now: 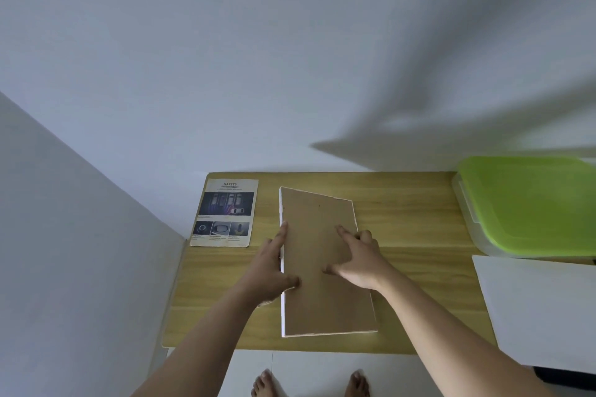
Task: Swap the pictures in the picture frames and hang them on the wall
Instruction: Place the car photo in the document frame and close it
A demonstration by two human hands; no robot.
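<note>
A white picture frame (pixel 322 209) lies face down in the middle of the wooden table (pixel 403 222), its brown backing board up. My left hand (pixel 272 271) is at the frame's left edge, index finger along the edge and thumb on the backing. My right hand (pixel 358 255) rests flat on the backing near the right edge, fingers spread. A loose "SAFETY" picture sheet (pixel 224 213) lies flat at the table's far left corner. No second frame can be made out.
A clear box with a green lid (pixel 529 203) stands at the table's far right. A white sheet or board (pixel 541 309) overhangs the right front corner. Plain walls rise behind and to the left. My bare feet (pixel 309 383) are on the white floor below the table edge.
</note>
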